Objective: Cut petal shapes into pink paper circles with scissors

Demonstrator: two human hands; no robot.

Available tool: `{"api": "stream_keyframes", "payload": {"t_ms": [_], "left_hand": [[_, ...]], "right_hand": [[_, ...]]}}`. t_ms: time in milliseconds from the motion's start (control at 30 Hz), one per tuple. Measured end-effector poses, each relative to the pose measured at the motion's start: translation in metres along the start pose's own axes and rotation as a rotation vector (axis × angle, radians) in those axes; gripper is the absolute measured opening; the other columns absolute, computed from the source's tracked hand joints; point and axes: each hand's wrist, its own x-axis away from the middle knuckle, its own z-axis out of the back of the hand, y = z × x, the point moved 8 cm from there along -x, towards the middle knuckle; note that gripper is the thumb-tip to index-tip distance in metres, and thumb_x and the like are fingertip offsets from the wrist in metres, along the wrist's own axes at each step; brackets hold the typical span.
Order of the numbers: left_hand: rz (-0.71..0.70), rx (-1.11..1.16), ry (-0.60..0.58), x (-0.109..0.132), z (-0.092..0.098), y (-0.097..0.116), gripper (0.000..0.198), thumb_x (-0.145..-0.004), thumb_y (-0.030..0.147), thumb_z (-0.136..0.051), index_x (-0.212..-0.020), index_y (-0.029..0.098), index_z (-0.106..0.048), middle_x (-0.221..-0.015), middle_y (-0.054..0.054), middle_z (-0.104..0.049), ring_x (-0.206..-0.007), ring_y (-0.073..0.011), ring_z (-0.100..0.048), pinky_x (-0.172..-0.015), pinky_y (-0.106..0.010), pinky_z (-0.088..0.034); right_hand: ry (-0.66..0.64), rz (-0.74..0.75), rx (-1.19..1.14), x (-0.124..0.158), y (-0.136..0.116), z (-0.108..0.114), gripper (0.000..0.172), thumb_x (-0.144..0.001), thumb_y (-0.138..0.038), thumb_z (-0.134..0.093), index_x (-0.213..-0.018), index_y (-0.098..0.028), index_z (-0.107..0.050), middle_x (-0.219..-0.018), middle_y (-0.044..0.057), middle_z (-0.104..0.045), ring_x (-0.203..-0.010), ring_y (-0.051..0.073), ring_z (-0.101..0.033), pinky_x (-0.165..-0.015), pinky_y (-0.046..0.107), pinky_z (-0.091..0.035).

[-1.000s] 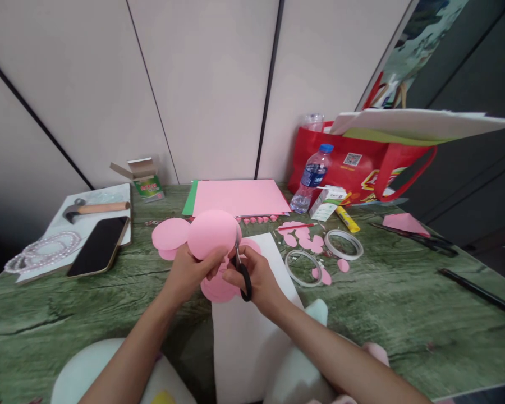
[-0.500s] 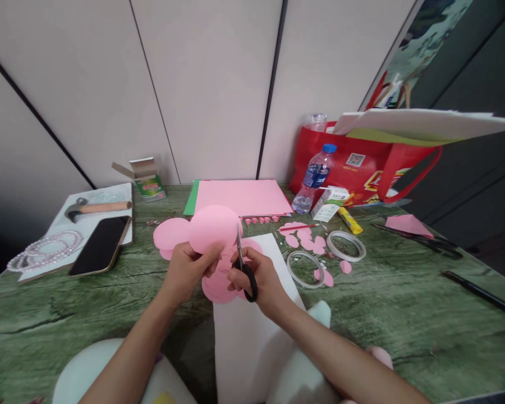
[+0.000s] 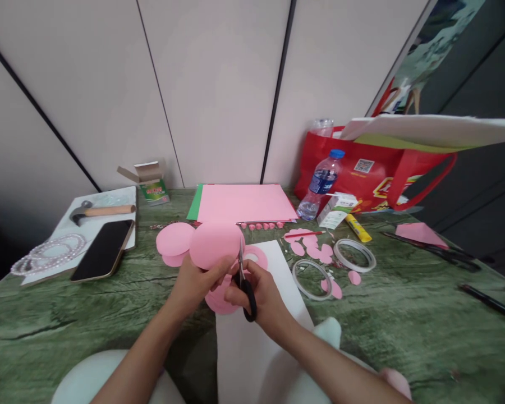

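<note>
Between the thumb and fingers of my left hand [image 3: 200, 286] is a round pink paper disc [image 3: 214, 245], tilted up toward me. My right hand [image 3: 258, 294] is closed around the black handles of a pair of scissors [image 3: 247, 297]. Their blades point away from me and lie along the right edge of the disc. Below both hands, more pink paper rounds [image 3: 221, 302] rest on a long white sheet [image 3: 252, 353], partly covered by my fingers. Another small stack of pink discs [image 3: 174, 241] lies just left of the held one.
Pink sheets [image 3: 244, 202] lie at the back by the wall. To the right are tape rolls [image 3: 312, 279], pink scraps, a glue stick [image 3: 357, 227], a water bottle [image 3: 320, 185] and a red bag [image 3: 362, 179]. A phone [image 3: 103, 251], hammer [image 3: 103, 211] and bead strings [image 3: 48, 253] are left.
The disc has tipped flatter, and both hands sit slightly lower in the view. The scissors stay at the disc's right edge. The whole view has shifted a little.
</note>
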Motion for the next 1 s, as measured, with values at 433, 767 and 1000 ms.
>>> {"api": "stream_keyframes", "payload": {"t_ms": [433, 767, 1000], "left_hand": [[0.012, -0.039, -0.021, -0.0018, 0.0039, -0.0028, 0.023, -0.065, 0.031, -0.058, -0.052, 0.013, -0.05, -0.04, 0.004, -0.045, -0.037, -0.0063, -0.038, -0.034, -0.017, -0.029], [-0.022, 0.036, -0.07, -0.0019, 0.0013, -0.0003, 0.023, -0.067, 0.028, -0.058, -0.052, 0.013, -0.049, -0.04, 0.006, -0.042, -0.037, -0.0044, -0.035, -0.034, -0.015, -0.027], [-0.018, 0.043, -0.073, -0.0021, 0.003, -0.0003, 0.03, -0.069, 0.029, -0.057, -0.046, 0.013, -0.046, -0.038, 0.006, -0.04, -0.036, -0.0038, -0.033, -0.035, -0.016, -0.025]], "right_hand": [[-0.003, 0.016, -0.086, -0.0022, -0.0046, 0.0018, 0.045, -0.05, -0.023, -0.074, -0.083, -0.02, -0.042, -0.063, -0.005, -0.047, -0.057, 0.009, -0.044, -0.049, 0.019, -0.033], [0.016, -0.02, -0.138, -0.0023, -0.0024, 0.0017, 0.043, -0.05, -0.02, -0.073, -0.079, -0.018, -0.041, -0.057, -0.007, -0.047, -0.05, 0.006, -0.038, -0.046, 0.018, -0.029], [0.031, -0.009, -0.083, -0.0041, 0.0043, 0.0064, 0.036, -0.054, -0.016, -0.069, -0.079, -0.018, -0.044, -0.05, -0.009, -0.047, -0.043, 0.005, -0.037, -0.041, 0.017, -0.029]]}}
